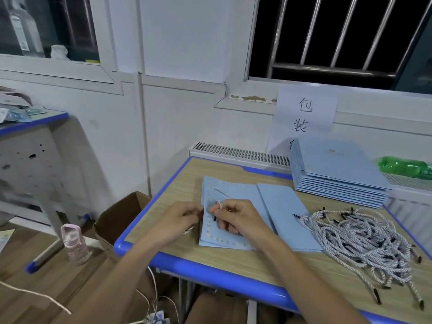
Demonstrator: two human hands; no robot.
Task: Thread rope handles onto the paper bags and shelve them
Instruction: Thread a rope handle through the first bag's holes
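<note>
Now you are pinching the rope handle (219, 204) with your right hand (236, 217) over the flat paper bag (236, 190) on the bench (177, 183) | your left hand (181, 219) is gripping the bag's left edge, rope end beneath it | loose ropes (360, 237) are lying to the right | stacked bags (339, 169) are sitting behind.
</note>
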